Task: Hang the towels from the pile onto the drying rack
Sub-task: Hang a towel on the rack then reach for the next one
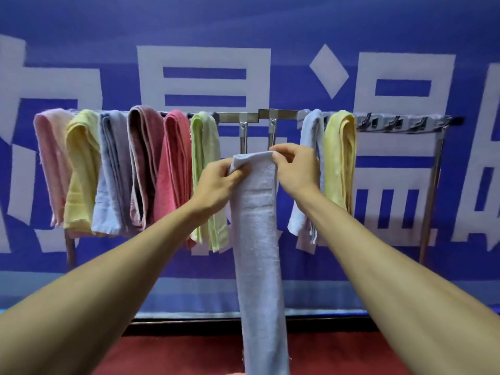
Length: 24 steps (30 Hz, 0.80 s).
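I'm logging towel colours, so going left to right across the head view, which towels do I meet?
Pale pink towel, pale yellow towel, grey-blue towel, dusty mauve towel, coral red towel, light green towel, hand-held pale lavender towel, light blue towel, butter yellow towel.

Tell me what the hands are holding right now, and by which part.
Both hold one pale blue towel at its top edge: the left hand grips the top left corner, the right hand pinches the top right. The rest hangs down.
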Each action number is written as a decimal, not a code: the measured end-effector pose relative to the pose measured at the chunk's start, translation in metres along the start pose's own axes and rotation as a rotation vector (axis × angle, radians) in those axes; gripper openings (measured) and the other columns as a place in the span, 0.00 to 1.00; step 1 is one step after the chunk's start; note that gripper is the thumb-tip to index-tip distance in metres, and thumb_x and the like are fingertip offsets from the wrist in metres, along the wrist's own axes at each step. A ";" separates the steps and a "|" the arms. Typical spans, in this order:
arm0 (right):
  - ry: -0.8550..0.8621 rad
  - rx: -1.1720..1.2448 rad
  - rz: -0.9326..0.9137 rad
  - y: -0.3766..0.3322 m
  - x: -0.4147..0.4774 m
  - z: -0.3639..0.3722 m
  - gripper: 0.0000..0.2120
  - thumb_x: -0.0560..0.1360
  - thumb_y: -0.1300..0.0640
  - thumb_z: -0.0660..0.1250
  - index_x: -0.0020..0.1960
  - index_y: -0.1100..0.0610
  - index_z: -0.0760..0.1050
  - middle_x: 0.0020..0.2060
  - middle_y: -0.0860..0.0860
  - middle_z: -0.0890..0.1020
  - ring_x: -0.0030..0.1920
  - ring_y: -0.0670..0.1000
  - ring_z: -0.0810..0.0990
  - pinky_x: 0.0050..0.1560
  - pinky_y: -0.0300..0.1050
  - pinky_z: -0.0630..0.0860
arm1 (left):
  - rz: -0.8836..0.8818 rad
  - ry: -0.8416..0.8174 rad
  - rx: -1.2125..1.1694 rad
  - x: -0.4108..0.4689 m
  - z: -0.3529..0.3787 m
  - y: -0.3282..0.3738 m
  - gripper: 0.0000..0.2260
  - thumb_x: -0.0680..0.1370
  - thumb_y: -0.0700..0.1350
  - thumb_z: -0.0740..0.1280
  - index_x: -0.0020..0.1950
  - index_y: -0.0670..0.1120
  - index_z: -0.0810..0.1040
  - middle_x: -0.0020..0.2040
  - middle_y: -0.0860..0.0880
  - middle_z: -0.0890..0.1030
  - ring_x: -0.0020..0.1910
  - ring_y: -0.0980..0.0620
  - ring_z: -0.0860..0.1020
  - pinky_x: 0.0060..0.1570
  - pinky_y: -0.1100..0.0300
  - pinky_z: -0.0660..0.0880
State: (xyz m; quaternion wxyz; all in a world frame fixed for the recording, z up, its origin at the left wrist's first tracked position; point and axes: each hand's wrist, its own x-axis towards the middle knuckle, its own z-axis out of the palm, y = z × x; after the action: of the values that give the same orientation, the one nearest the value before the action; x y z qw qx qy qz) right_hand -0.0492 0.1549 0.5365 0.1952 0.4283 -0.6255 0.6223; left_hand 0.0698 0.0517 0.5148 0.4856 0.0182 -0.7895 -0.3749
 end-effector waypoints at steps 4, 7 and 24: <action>-0.003 -0.009 -0.038 -0.001 0.003 0.000 0.08 0.77 0.60 0.66 0.52 0.56 0.83 0.44 0.46 0.83 0.48 0.45 0.81 0.53 0.42 0.79 | -0.009 0.076 -0.023 0.002 0.001 0.000 0.10 0.80 0.44 0.64 0.39 0.48 0.78 0.36 0.56 0.78 0.33 0.63 0.74 0.37 0.64 0.73; -0.038 -0.014 0.011 0.005 0.002 0.003 0.08 0.76 0.60 0.66 0.52 0.56 0.83 0.46 0.48 0.84 0.48 0.47 0.81 0.55 0.46 0.79 | -0.031 0.039 0.040 0.001 0.001 0.000 0.09 0.80 0.45 0.63 0.42 0.49 0.80 0.39 0.55 0.80 0.36 0.61 0.76 0.39 0.62 0.75; -0.661 0.313 0.565 0.029 -0.039 -0.014 0.37 0.74 0.28 0.44 0.54 0.55 0.76 0.44 0.62 0.81 0.45 0.59 0.78 0.50 0.51 0.77 | -0.470 0.274 -0.301 0.017 0.014 0.019 0.05 0.78 0.42 0.67 0.46 0.42 0.80 0.48 0.41 0.83 0.49 0.43 0.82 0.49 0.48 0.81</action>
State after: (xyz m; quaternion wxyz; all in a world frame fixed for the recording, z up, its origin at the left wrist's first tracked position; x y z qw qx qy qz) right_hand -0.0542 0.1753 0.4900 -0.2590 0.4406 -0.6450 0.5680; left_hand 0.0559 0.0669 0.5361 0.4848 0.1787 -0.6264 -0.5837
